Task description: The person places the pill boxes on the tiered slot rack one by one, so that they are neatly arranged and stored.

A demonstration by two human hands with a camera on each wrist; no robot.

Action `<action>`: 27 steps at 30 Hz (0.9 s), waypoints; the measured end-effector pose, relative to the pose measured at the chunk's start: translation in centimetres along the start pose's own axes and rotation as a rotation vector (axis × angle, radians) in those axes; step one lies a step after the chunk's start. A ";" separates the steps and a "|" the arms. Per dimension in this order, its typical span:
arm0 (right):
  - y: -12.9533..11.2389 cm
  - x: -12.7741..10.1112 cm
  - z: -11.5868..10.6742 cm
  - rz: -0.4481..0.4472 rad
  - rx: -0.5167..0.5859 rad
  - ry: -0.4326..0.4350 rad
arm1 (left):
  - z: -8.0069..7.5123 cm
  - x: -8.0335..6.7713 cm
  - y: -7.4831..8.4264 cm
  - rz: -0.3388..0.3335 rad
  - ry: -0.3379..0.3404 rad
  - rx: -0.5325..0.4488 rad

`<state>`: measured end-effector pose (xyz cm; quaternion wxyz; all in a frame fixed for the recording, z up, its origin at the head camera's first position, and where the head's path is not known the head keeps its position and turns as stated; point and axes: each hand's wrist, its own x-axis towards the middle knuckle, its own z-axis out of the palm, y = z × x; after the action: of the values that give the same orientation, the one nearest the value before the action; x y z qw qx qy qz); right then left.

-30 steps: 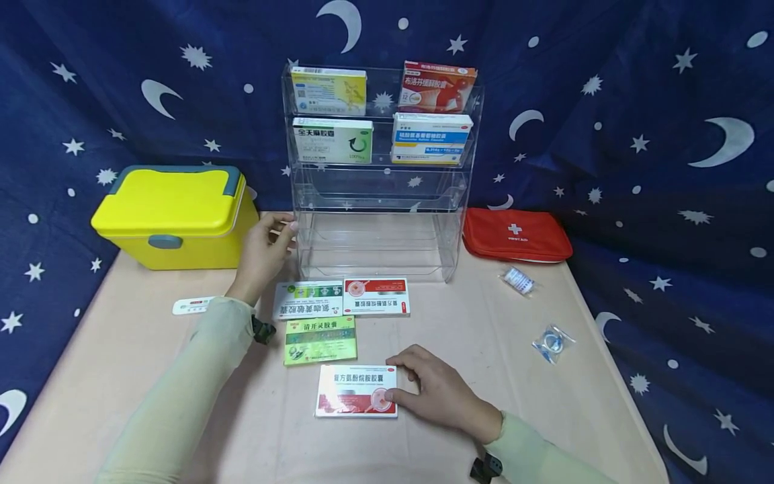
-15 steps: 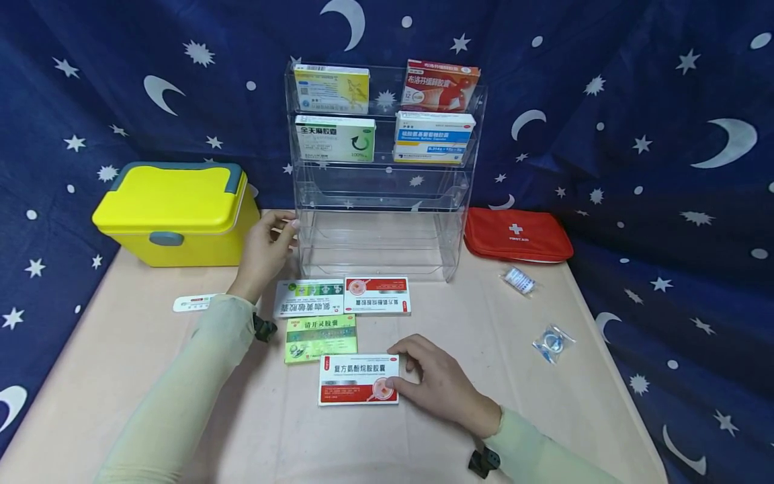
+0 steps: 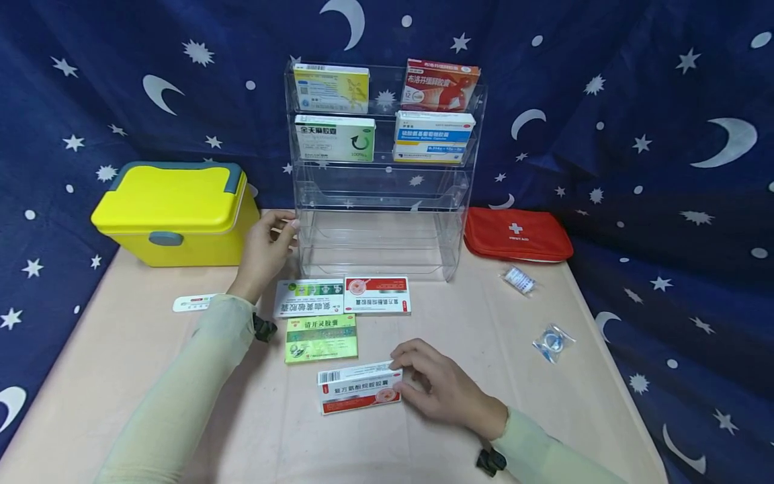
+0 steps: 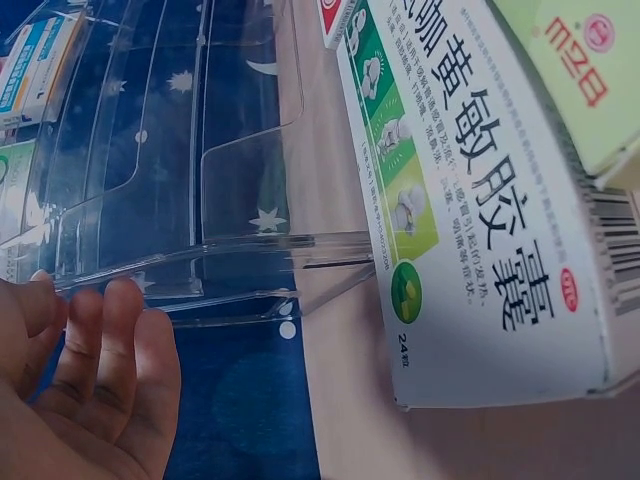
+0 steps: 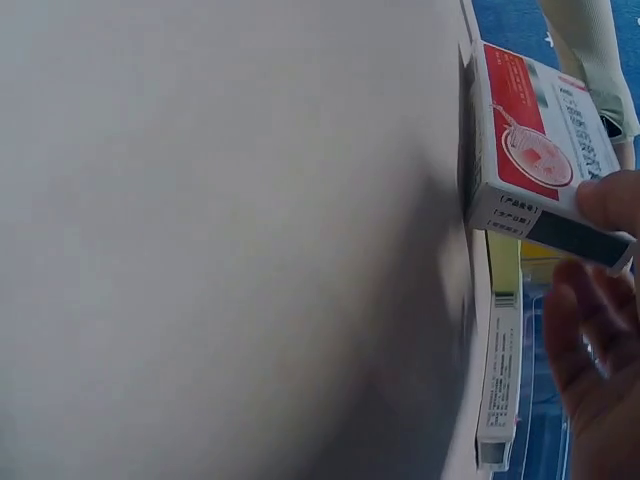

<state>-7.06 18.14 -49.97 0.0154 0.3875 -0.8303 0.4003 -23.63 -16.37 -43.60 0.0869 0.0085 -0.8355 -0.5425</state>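
My right hand [image 3: 450, 390] pinches one end of a red-and-white medicine box [image 3: 361, 391], which is tilted with its top side showing. In the right wrist view the thumb lies on the box's [image 5: 540, 130] front. My left hand [image 3: 266, 252] grips the left edge of a clear acrylic display rack [image 3: 377, 245], thumb and fingertips at its edge in the left wrist view. Before the rack lie a white-and-green medicine box [image 3: 310, 299], a second red-and-white medicine box [image 3: 377, 296] and a light green medicine box [image 3: 322, 339].
The rack's upper tiers hold a yellow box [image 3: 331, 89], a red box [image 3: 440, 86], a white-green box [image 3: 335, 139] and a blue-white box [image 3: 433, 138]. A yellow case [image 3: 169, 215] stands left; a red first-aid pouch [image 3: 517, 235] and small plastic packets [image 3: 553, 343] lie right.
The box in my right hand first moves slightly toward the rack, then tilts so its top side faces the camera. My left hand stays at the rack's edge.
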 end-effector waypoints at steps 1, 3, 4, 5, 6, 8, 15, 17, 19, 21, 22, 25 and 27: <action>0.0 -0.1 0.0 -0.023 0.020 -0.006 | 0.0 0.0 0.0 0.001 0.001 -0.003; 0.0 -0.2 0.0 -0.054 0.049 -0.012 | -0.1 0.0 0.0 0.003 0.003 -0.008; 0.0 -0.2 0.0 -0.065 0.063 -0.010 | -0.1 0.0 0.0 0.006 0.003 -0.009; 0.0 -0.2 0.0 -0.065 0.081 -0.009 | -0.1 0.0 0.0 0.007 0.004 -0.010; 0.1 -0.1 0.1 -0.055 0.105 -0.004 | -0.1 0.0 -0.1 0.008 0.005 -0.011; 0.3 0.1 0.2 -0.019 0.171 0.015 | -0.1 0.0 -0.1 0.007 0.006 -0.010; 1.8 3.6 -0.6 0.141 0.415 0.167 | -0.1 0.0 -0.1 0.004 0.009 0.000; 2.4 5.8 -1.7 0.121 0.450 0.233 | -0.2 0.0 -0.1 0.006 0.011 0.006; 2.9 8.4 -3.1 0.107 0.465 0.298 | -0.3 0.0 0.0 0.004 0.012 0.008; 3.1 11.2 -4.7 0.098 0.454 0.357 | -0.3 0.0 0.0 0.005 0.013 0.002; 3.1 12.7 -5.6 0.102 0.441 0.381 | -0.3 0.0 0.0 0.008 0.013 -0.003; 2.3 16.8 -8.1 0.102 0.385 0.439 | -0.3 0.0 0.0 0.018 0.011 -0.011; 1.5 19.2 -9.5 0.099 0.348 0.467 | -0.3 0.0 0.0 0.024 0.005 -0.012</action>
<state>-24.23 13.07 -38.04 0.1202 0.2408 -0.7410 0.6152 -23.58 -16.62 -43.44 0.0956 -0.0006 -0.8320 -0.5464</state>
